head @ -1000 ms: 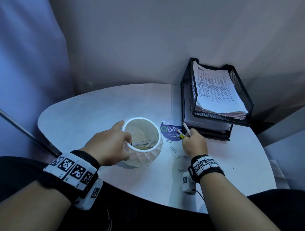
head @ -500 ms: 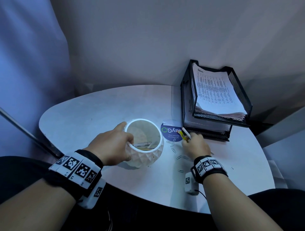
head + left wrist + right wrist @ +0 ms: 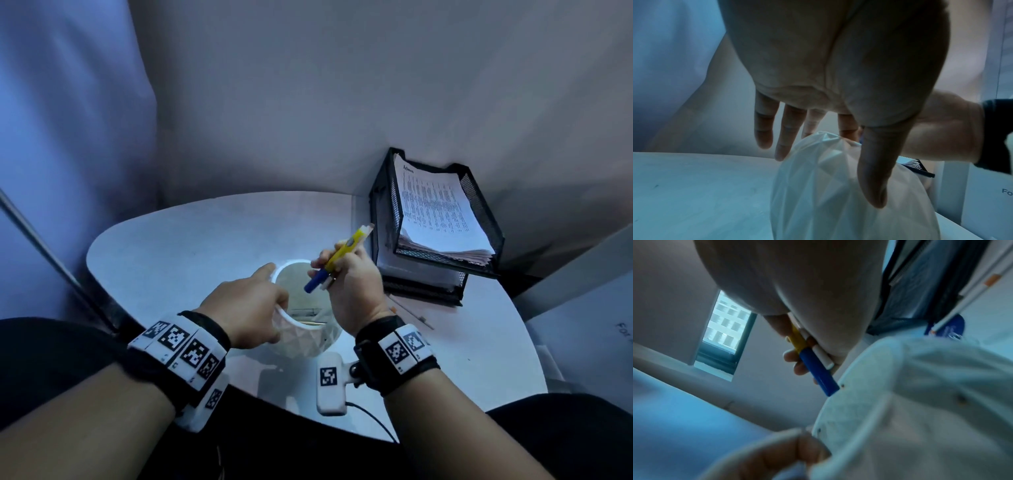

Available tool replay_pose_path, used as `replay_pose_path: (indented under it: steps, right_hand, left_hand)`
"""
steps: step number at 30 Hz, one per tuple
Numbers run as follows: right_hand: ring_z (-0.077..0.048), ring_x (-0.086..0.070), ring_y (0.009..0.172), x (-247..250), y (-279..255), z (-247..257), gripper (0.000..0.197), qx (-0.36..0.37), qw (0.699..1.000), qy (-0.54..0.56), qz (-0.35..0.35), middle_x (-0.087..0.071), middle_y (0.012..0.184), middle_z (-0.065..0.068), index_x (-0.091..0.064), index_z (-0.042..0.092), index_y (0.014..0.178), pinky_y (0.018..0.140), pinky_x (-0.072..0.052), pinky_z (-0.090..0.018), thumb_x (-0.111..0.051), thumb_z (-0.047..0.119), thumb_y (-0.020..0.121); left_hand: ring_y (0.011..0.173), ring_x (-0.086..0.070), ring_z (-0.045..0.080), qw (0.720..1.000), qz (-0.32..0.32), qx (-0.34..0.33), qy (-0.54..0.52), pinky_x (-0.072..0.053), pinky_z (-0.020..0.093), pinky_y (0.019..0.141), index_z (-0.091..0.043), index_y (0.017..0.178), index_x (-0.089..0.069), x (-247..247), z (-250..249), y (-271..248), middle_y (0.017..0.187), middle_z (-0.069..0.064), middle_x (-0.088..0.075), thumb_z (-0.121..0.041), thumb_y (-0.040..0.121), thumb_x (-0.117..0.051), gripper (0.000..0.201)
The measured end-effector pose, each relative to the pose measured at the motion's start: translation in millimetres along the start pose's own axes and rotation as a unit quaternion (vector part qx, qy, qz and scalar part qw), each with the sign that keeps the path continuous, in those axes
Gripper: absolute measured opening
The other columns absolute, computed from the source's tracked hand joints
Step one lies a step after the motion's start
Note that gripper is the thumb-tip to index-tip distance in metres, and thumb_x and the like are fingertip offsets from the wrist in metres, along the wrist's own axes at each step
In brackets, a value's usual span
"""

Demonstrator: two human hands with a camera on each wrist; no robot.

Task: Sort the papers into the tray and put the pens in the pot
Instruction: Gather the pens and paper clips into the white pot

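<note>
Here the right hand (image 3: 356,291) is raised over the white faceted pot (image 3: 308,339), its fingers (image 3: 320,263) curled round a small bundle of pens: a yellow-and-blue marker (image 3: 337,260) with its blue cap pointing down toward the pot's mouth, and beside it at least one slim white pen (image 3: 821,356), though how many white ones are in the bundle is hard to tell from the blurred right wrist view. The blue cap hangs just above the pot's rim and is not yet inside. The left hand (image 3: 246,308) holds the pot at its near-left side, the thumb (image 3: 875,170) lying down the faceted wall and the other fingers (image 3: 785,136) reaching over the rim, loosely bent round it. The pot stands on the white rounded counter (image 3: 191,246), and something thin and pale lies in its bottom. To the right, against the wall, stands a black mesh stacking tray (image 3: 479,212); its upper tier holds a stack of printed papers (image 3: 435,212), and more sheets fill the tier below. On the counter just in front of the tray lies a thin white pen with an orange band (image 3: 407,313). A blue round sticker (image 3: 949,327) shows on the counter near the tray in the right wrist view.
</note>
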State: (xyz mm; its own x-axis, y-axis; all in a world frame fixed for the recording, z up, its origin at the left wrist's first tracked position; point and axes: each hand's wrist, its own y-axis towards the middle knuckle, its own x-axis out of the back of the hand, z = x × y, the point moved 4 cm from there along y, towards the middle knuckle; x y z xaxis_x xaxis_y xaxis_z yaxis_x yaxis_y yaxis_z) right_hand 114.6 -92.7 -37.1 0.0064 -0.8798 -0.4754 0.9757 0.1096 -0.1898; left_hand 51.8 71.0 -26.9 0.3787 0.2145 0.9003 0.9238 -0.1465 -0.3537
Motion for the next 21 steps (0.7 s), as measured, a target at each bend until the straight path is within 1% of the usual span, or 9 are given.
replay_pose_path:
  steps: [2,5,7,10,13,15,17,18,21]
  right_hand:
    - [-0.032,-0.064,0.085,-3,-5,-5,0.035,0.004,1.000,0.002,0.011,-0.064,0.078,-0.009,-0.051,0.012,0.094,0.085,-0.049,-0.042,-0.039,-0.006,0.067]
    - [-0.035,-0.067,0.089,3,-5,-4,0.038,-0.005,0.999,0.034,0.029,-0.067,0.081,-0.014,-0.055,0.009,0.093,0.087,-0.050,-0.040,-0.038,-0.007,0.062]
    - [-0.036,-0.070,0.082,13,-1,2,0.031,0.001,0.998,0.069,0.011,-0.067,0.078,-0.016,-0.056,0.007,0.093,0.086,-0.055,-0.040,-0.040,-0.006,0.070]
    - [-0.032,-0.069,0.072,43,15,10,0.025,0.032,0.995,0.073,-0.067,-0.065,0.073,-0.016,-0.058,0.007,0.092,0.081,-0.059,-0.041,-0.036,-0.004,0.089]
    - [-0.027,-0.065,0.068,91,36,13,0.024,0.060,0.978,-0.098,-0.174,-0.066,0.072,-0.010,-0.064,0.009,0.086,0.073,-0.054,-0.040,-0.044,-0.004,0.092]
    - [-0.024,-0.066,0.077,129,46,10,0.023,0.050,0.926,-0.299,-0.226,-0.071,0.078,-0.004,-0.071,0.013,0.080,0.078,-0.055,-0.038,-0.054,0.000,0.089]
    - [-0.023,-0.070,0.090,166,51,6,0.018,0.013,0.853,-0.458,-0.250,-0.075,0.089,0.002,-0.077,0.019,0.087,0.088,-0.057,-0.037,-0.062,0.010,0.088]
    - [-0.023,-0.070,0.094,182,51,5,0.016,-0.011,0.824,-0.504,-0.258,-0.075,0.093,0.003,-0.078,0.020,0.094,0.089,-0.057,-0.036,-0.064,0.015,0.087]
    - [-0.027,-0.067,0.099,216,49,0,0.018,-0.055,0.768,-0.578,-0.270,-0.070,0.098,0.002,-0.071,0.024,0.103,0.087,-0.055,-0.035,-0.073,0.031,0.086]
  left_hand:
    - [0.085,-0.063,0.022,1.000,-0.005,-0.004,0.001,-0.042,0.031,0.065,-0.036,0.103,-0.067,1,0,-1,0.146,-0.010,-0.036,-0.045,0.075,-0.080,0.032]
    - [0.086,-0.063,0.023,1.000,-0.011,0.001,-0.003,-0.043,0.031,0.066,-0.038,0.104,-0.068,2,5,-2,0.147,-0.011,-0.035,-0.045,0.074,-0.080,0.034]
    - [0.087,-0.064,0.023,1.000,-0.012,0.006,-0.006,-0.044,0.031,0.067,-0.036,0.104,-0.068,2,7,-2,0.147,-0.012,-0.035,-0.043,0.074,-0.079,0.033]
    - [0.090,-0.065,0.024,1.000,-0.012,0.013,-0.011,-0.046,0.031,0.069,-0.034,0.103,-0.067,1,9,0,0.150,-0.011,-0.034,-0.041,0.075,-0.079,0.032]
    - [0.094,-0.066,0.024,1.000,-0.015,0.018,-0.018,-0.048,0.033,0.072,-0.036,0.101,-0.065,1,8,4,0.151,-0.012,-0.032,-0.040,0.074,-0.077,0.030]
    - [0.093,-0.066,0.025,0.999,-0.015,0.019,-0.024,-0.049,0.033,0.072,-0.037,0.096,-0.062,1,8,5,0.149,-0.013,-0.032,-0.040,0.074,-0.077,0.026]
    - [0.089,-0.065,0.024,0.999,-0.016,0.017,-0.026,-0.047,0.032,0.069,-0.038,0.094,-0.060,0,8,7,0.146,-0.014,-0.033,-0.040,0.074,-0.076,0.025]
    - [0.088,-0.065,0.024,0.999,-0.015,0.017,-0.025,-0.046,0.032,0.069,-0.037,0.096,-0.062,0,8,8,0.146,-0.015,-0.033,-0.040,0.074,-0.076,0.026]
    - [0.090,-0.066,0.025,1.000,-0.013,0.017,-0.018,-0.048,0.033,0.070,-0.037,0.103,-0.066,0,9,10,0.148,-0.014,-0.031,-0.040,0.074,-0.076,0.031]
